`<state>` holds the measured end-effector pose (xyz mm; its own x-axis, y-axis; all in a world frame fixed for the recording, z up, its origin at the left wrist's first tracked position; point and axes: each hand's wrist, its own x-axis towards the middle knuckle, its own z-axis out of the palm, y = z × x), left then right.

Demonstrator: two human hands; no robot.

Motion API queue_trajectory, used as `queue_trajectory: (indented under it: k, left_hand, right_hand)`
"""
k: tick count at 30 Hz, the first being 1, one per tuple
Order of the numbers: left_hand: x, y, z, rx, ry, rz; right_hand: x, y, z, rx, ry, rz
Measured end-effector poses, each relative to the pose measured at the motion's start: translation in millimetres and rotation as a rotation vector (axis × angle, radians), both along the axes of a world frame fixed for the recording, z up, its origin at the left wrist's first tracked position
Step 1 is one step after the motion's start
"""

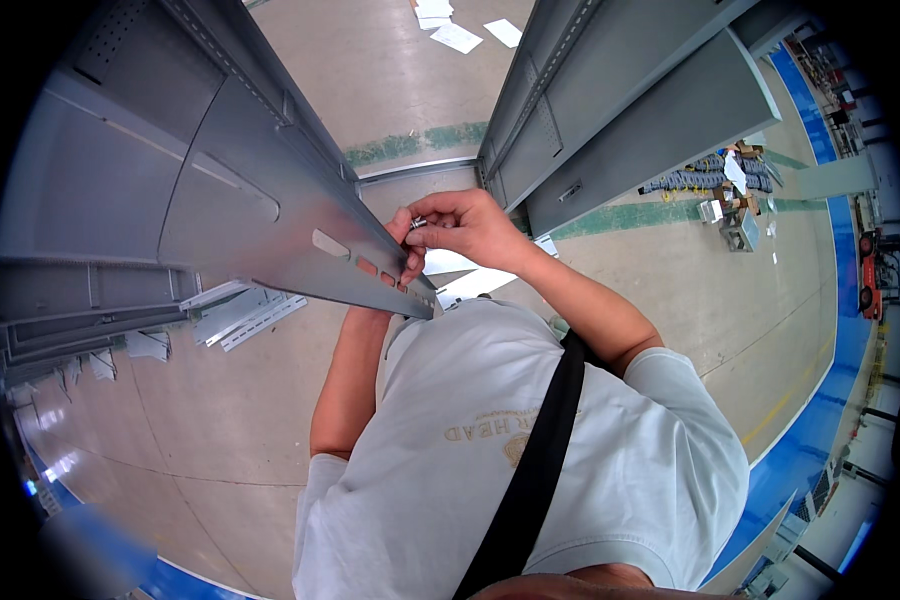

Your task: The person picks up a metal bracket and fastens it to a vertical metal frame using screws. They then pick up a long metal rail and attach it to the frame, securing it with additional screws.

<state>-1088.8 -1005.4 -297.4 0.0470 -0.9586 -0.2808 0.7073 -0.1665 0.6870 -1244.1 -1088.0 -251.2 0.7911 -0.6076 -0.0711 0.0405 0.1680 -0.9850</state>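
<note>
My right hand [475,232] is closed in a pinch on a small shiny metal fastener [417,225], at the edge of a tall grey sheet-metal upright [310,235]. Whether it is a bolt or a nut is too small to tell. My left hand [407,262] reaches up from behind the upright, its curled fingers showing past the edge, close against the right fingertips. Skin shows through several of the slots in the upright's lower end. Most of the left palm is hidden by the metal, and what its fingers grip is not clear.
To the right stands another grey cabinet side with a flat panel [660,130] jutting outward. A low crossbar [420,170] joins the frame at the far side. Metal strips [245,315] lie at left; cartons and dark parts [735,190] lie on the floor at right.
</note>
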Motion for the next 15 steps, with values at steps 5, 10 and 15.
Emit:
queue_trajectory:
  k: [5,10,15]
  left_hand:
    - [7.2,2.2,-10.1,-0.044,-0.013,-0.007]
    - [21.6,1.1,-17.1,-0.031,0.076,0.033]
    - [53.6,-14.9,-26.6,-0.099,0.254,0.071]
  right_hand:
    - [4.3,-1.0,-12.3,0.029,-0.032,-0.108]
    - [-6.1,-10.6,-19.7,0.635,-0.233,-0.135]
    - [-7.8,-10.3,-45.7,0.53,-0.156,-0.137]
